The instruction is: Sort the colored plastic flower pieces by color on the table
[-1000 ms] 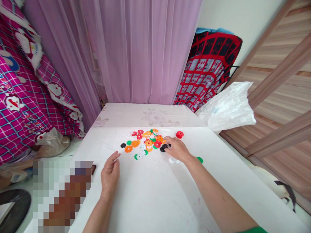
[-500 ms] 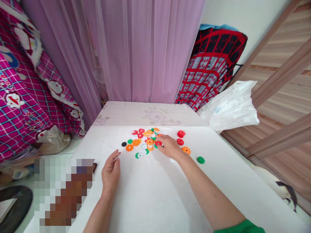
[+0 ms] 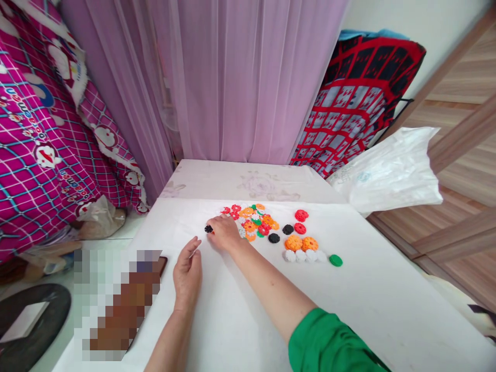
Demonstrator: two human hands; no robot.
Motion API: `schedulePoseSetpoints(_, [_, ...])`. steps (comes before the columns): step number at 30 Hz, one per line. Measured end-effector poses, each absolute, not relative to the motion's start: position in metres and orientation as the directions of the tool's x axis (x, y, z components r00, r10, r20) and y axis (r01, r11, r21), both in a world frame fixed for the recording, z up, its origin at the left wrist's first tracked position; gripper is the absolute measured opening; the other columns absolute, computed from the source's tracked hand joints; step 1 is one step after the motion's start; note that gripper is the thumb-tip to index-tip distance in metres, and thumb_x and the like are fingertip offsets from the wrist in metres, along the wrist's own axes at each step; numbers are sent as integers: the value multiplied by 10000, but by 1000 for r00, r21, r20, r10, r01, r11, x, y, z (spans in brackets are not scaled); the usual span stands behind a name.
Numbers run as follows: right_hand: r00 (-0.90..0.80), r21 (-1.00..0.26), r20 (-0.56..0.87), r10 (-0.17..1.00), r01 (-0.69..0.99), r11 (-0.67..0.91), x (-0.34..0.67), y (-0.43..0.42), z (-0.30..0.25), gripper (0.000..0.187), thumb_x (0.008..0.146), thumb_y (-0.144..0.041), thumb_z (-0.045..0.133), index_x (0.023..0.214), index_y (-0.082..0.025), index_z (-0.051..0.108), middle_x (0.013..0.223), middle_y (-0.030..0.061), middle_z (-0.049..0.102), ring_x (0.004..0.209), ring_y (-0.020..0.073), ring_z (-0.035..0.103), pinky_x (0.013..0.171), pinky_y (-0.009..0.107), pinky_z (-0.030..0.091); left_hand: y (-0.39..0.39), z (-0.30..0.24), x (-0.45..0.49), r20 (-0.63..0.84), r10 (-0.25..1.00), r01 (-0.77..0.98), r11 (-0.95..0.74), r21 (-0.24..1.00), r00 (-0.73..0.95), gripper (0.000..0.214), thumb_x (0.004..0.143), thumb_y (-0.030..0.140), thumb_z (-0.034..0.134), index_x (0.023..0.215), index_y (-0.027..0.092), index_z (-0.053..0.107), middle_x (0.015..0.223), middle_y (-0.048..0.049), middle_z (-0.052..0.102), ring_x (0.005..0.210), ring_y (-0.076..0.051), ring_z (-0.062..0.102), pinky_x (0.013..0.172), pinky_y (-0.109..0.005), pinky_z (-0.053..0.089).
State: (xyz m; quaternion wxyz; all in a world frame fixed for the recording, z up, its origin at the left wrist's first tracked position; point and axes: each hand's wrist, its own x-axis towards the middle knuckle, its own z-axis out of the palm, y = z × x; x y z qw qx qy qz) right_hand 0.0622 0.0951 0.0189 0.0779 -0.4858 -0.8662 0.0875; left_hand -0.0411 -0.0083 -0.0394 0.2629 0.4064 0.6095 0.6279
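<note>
My right hand (image 3: 225, 233) is at the left end of a loose pile of flower-shaped plastic discs (image 3: 266, 220), its fingertips closed on a black notched disc (image 3: 208, 229). The hand hides part of the pile, which mixes red, orange, white and green pieces. My left hand (image 3: 188, 273) rests nearer to me on the white tabletop, thumb and fingers apart, holding nothing. Right of the pile, discs lie grouped by colour: red discs (image 3: 300, 216), black discs (image 3: 274, 238), orange discs (image 3: 293, 243), a row of white discs (image 3: 300, 256) and a green disc (image 3: 336, 260).
The table (image 3: 236, 320) has a white cover, with a floral cloth (image 3: 256, 183) along its far end. A dark-edged flat object (image 3: 163, 266), mostly pixelated, lies at the left edge. A white plastic bag (image 3: 395, 170) stands beyond the right edge. Purple curtains (image 3: 240, 77) hang behind.
My right hand has moved left from the red disc in the pile to the black disc. Its arm uncovers black, orange and white discs on the right. My left hand stays open.
</note>
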Motion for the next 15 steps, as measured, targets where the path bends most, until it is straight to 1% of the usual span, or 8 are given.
schedulePoseSetpoints(4, [-479, -219, 16, 878, 855, 470, 54, 94, 23, 339, 835, -290, 570, 1164, -210, 584, 1125, 75, 670, 1109, 230, 525, 913, 351, 343, -8, -40, -41, 188, 829, 181, -108, 978, -526, 277, 821, 351, 536, 1025, 215, 664, 1263, -74, 636, 1212, -211, 557, 1080, -403, 393])
schedulePoseSetpoints(8, [-465, -226, 18, 885, 860, 457, 54, 92, 28, 393, 816, -285, 578, 1195, -185, 551, 1082, 101, 683, 1083, 246, 544, 927, 372, 329, -7, -41, -43, 198, 829, 195, -110, 975, -523, 280, 823, 346, 533, 1032, 216, 666, 1261, -73, 638, 1209, -213, 558, 1087, -408, 383])
schedulePoseSetpoints(11, [-420, -290, 74, 904, 859, 423, 70, 87, 30, 435, 808, -281, 578, 1231, -192, 527, 1039, 79, 699, 1040, 239, 568, 906, 355, 346, -7, -42, -43, 200, 831, 197, -112, 974, -519, 282, 826, 352, 531, 1030, 213, 668, 1257, -76, 639, 1205, -217, 561, 1095, -415, 371])
schedulePoseSetpoints(13, [-355, -347, 123, 927, 859, 375, 91, 81, 30, 472, 804, -300, 592, 1258, -203, 507, 1020, 51, 705, 1022, 229, 578, 895, 340, 359, -8, -42, -42, 201, 832, 201, -110, 973, -518, 277, 829, 355, 527, 1022, 214, 668, 1257, -74, 640, 1202, -213, 563, 1095, -410, 371])
schedulePoseSetpoints(15, [-285, -377, 161, 945, 867, 325, 121, 72, 29, 482, 803, -311, 607, 1262, -213, 502, 1015, 31, 705, 1012, 217, 581, 893, 329, 362, -8, -41, -41, 201, 832, 209, -105, 972, -517, 270, 832, 353, 524, 1015, 215, 667, 1258, -74, 639, 1203, -212, 563, 1090, -406, 377])
